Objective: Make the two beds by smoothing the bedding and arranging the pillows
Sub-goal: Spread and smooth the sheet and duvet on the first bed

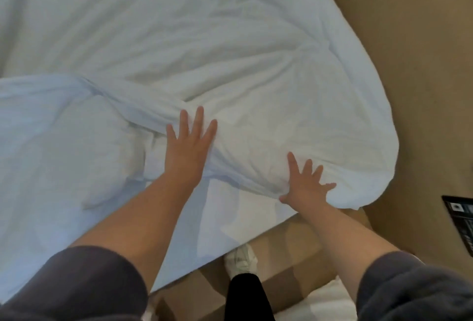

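A white duvet (230, 46) covers the bed, wrinkled and bunched into a thick fold near its corner. My left hand (190, 138) lies flat on that fold with fingers straight and spread. My right hand (305, 185) presses flat on the duvet's rounded corner, fingers splayed, close to the bed's edge. A bare white sheet (220, 218) shows below the fold, between my forearms. A puffy rumpled part of the bedding (58, 146) lies to the left. No pillow is clearly in view.
Tan carpet (409, 64) runs along the right side and foot of the bed. A dark printed card (460, 220) lies on the floor at the right edge. My white shoe (240, 260) and dark trouser leg stand by the bed. More white fabric (330, 300) sits bottom right.
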`<action>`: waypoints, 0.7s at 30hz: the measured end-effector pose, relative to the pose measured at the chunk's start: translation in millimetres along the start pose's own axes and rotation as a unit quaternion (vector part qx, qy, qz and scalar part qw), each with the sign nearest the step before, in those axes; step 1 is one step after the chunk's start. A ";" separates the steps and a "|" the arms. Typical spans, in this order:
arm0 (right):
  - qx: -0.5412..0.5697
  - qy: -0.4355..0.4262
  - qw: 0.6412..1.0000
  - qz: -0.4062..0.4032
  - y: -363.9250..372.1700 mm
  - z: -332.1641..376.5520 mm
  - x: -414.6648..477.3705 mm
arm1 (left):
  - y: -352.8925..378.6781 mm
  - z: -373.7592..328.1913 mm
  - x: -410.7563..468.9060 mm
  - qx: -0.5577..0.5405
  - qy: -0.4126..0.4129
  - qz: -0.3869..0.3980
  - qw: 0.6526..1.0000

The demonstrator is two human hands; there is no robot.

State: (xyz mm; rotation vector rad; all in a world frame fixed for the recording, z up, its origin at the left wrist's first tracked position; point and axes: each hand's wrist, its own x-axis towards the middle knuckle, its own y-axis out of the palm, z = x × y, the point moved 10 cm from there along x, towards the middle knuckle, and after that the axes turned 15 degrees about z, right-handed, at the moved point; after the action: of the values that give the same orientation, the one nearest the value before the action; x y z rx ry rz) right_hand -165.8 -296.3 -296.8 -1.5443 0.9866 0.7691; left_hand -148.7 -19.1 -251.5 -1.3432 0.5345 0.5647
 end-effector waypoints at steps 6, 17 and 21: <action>-0.028 -0.097 0.990 -0.096 -33.5 -38.2 47.5 | 11.5 -31.2 55.7 0.112 0.009 0.033 0.993; -0.216 -0.022 0.972 0.087 -63.2 -163.8 -29.1 | 20.3 -187.7 -37.6 -0.050 0.176 0.210 0.960; -0.215 0.006 0.969 0.119 -74.3 -186.0 -48.4 | 12.3 -199.2 -46.9 -0.087 0.200 0.254 0.942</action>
State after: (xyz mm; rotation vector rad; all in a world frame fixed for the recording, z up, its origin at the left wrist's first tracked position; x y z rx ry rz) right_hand -126.6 -465.2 -185.5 -1.8166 1.0739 1.2055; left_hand -199.2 -217.6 -259.6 -1.5020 1.2108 0.7743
